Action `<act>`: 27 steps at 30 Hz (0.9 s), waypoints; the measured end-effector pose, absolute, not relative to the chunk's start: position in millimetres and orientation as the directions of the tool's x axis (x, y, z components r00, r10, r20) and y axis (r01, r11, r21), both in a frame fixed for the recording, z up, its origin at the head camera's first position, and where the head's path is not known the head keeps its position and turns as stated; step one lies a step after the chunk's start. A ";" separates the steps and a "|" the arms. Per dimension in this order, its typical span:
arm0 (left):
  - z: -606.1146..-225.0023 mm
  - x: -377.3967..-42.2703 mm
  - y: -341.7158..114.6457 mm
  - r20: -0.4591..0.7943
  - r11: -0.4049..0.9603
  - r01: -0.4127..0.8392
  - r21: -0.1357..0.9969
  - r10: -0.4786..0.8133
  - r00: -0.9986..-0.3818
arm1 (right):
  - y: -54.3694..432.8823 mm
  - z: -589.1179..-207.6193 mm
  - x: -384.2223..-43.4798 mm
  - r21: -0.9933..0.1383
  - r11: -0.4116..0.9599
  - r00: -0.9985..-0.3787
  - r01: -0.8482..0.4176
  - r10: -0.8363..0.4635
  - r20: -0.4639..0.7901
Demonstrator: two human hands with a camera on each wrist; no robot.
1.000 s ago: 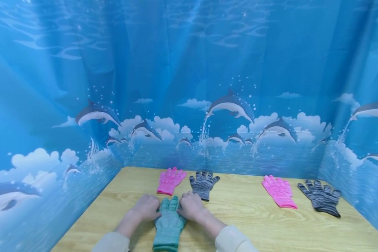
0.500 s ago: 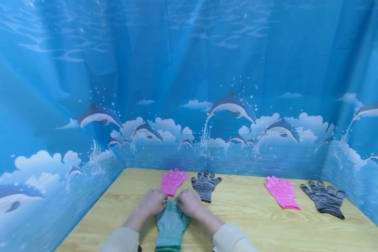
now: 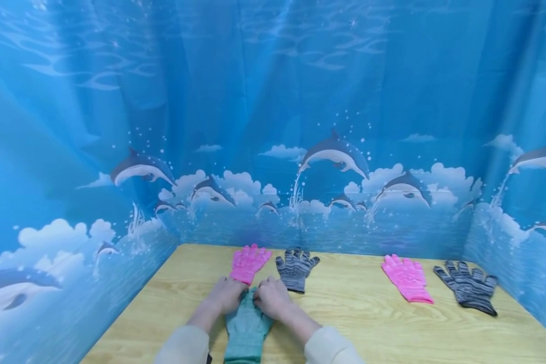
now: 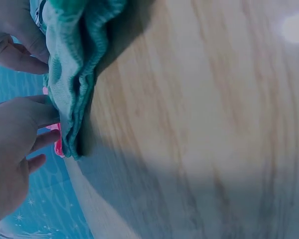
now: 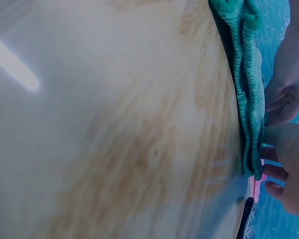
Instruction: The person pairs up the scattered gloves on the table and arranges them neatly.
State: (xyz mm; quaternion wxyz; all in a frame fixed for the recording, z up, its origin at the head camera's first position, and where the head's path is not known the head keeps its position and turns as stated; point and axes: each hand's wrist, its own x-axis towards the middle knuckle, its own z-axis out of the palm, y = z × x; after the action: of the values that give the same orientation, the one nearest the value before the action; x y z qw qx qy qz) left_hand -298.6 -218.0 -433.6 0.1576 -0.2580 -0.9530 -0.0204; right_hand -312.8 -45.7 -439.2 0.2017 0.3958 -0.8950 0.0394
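A green knitted glove [image 3: 247, 333] lies on the table in front of me, cuff towards me, fingers pointing away. My left hand [image 3: 229, 294] pinches at its finger end from the left. From the right, my right hand [image 3: 273, 298] pinches the same end, its fingers curled down. Both wrist views show the green glove [image 4: 70, 74] from the side, as thick folded layers on the wood. The hand's fingertips [image 5: 274, 172] sit right at the glove's end in the right wrist view. The tips of the glove's fingers are partly hidden by my hands.
Just beyond my hands lie a pink glove [image 3: 250, 263] and a grey-black striped glove [image 3: 296, 270]. Another pink glove [image 3: 407, 278] and another striped glove [image 3: 469, 287] lie at the right. A blue dolphin-print curtain [image 3: 273, 126] surrounds the wooden table [image 3: 368, 333].
Both hands have moved from the sides of the green glove in towards its fingertips, drawing closer together. The left hand has shifted right. The other gloves lie unmoved.
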 end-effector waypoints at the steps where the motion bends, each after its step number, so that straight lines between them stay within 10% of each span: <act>1: -434.8 -299.5 -219.0 0.349 0.860 0.507 -0.059 0.493 -0.797 | -45.8 -439.4 -312.3 0.089 0.685 -0.607 -0.723 -0.692 0.391; 27: -434.6 -300.3 -214.5 0.426 0.907 0.412 -0.086 0.407 -0.808 | -46.8 -444.0 -314.9 0.134 0.679 -0.586 -0.722 -0.703 0.402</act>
State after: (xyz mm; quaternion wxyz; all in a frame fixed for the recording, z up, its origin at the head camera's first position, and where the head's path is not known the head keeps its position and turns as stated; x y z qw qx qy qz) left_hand -300.3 -214.5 -434.6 0.2227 -0.2155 -0.9508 -0.0053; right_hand -314.9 -46.8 -444.0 0.2160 0.4002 -0.8903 0.0216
